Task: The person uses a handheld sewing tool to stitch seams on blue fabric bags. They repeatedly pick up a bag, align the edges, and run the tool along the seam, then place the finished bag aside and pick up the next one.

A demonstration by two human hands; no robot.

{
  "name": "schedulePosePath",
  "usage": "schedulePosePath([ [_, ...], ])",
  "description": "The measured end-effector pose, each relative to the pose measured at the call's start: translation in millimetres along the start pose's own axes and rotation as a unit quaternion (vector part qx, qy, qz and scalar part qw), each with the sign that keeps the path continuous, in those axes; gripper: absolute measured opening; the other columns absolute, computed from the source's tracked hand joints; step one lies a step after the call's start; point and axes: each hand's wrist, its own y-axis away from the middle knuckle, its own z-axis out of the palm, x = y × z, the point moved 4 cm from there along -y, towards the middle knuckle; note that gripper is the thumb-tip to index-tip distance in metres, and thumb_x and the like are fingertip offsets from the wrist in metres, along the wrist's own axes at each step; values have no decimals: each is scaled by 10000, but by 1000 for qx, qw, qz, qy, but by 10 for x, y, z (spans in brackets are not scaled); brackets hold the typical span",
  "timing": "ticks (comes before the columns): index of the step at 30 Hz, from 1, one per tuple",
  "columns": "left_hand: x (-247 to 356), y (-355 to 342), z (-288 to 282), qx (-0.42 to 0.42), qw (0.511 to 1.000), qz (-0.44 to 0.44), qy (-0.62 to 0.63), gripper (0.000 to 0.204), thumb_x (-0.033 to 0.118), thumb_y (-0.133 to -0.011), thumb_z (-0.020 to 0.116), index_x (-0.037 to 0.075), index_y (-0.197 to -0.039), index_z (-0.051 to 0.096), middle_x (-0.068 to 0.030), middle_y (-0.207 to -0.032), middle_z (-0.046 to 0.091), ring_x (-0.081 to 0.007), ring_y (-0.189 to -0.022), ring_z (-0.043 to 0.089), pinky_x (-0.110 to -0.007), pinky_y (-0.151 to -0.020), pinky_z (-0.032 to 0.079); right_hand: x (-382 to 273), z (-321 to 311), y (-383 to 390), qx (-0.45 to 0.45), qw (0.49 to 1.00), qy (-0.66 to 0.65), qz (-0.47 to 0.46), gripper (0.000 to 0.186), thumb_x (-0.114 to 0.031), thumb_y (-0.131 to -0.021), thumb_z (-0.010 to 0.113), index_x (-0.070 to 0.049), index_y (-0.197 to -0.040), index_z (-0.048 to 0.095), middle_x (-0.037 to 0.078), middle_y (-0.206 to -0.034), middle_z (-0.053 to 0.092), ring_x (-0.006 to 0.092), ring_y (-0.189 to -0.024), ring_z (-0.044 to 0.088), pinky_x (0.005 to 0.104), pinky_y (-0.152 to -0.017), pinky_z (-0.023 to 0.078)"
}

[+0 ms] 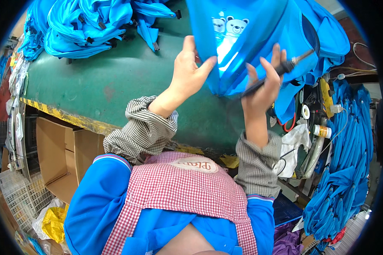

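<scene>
Blue fabric (264, 46) printed with white bears spreads over the far middle of the green table (93, 93). My left hand (190, 68) grips its left edge, thumb on the near face and the fingers partly hidden behind. In my right hand (264, 85), slightly blurred, lies a black-handled tool with a bare metal tip that looks like a soldering iron (291, 64). Its tip points up and to the right, away from the cloth's lower corner. The fingers of that hand are raised around the handle, close in front of the fabric.
Several blue fabric pieces with black clips (89, 29) are heaped at the far left. Red-handled scissors (288, 124), a tape roll (305, 111) and a small white bottle (322, 131) lie on the right. Blue pieces hang (349, 136) beyond. A cardboard box (57, 153) stands below left.
</scene>
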Motion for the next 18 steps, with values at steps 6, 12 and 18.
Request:
schedulePosePath([
  [6,-237,-133,-327,8,995,-95,9,466,91,-712,749,3,-1108,521,-82,-949,658,-112,-807,611,-259,-678,508,489,38,149,8,995,61,84,515,-74,-744,750,-32,-1159,447,295,-1408,352,440,-1299,366,431,-1070,299],
  [12,-159,-273,3,-137,987,-77,-24,420,64,-771,720,2,-1152,552,-56,-1024,651,-101,-868,611,-267,-768,515,-16,-436,198,33,999,-3,38,327,-292,-926,576,4,-1052,519,216,-1167,588,379,-1008,562,456,-889,425],
  [18,-51,-446,246,-200,973,-61,-100,307,77,-766,721,18,-1045,607,-13,-900,665,-54,-780,581,-238,-685,490,-391,-443,504,-23,998,-58,30,191,-211,-899,554,-37,-923,629,53,-726,568,195,-628,517,419,-820,436],
])
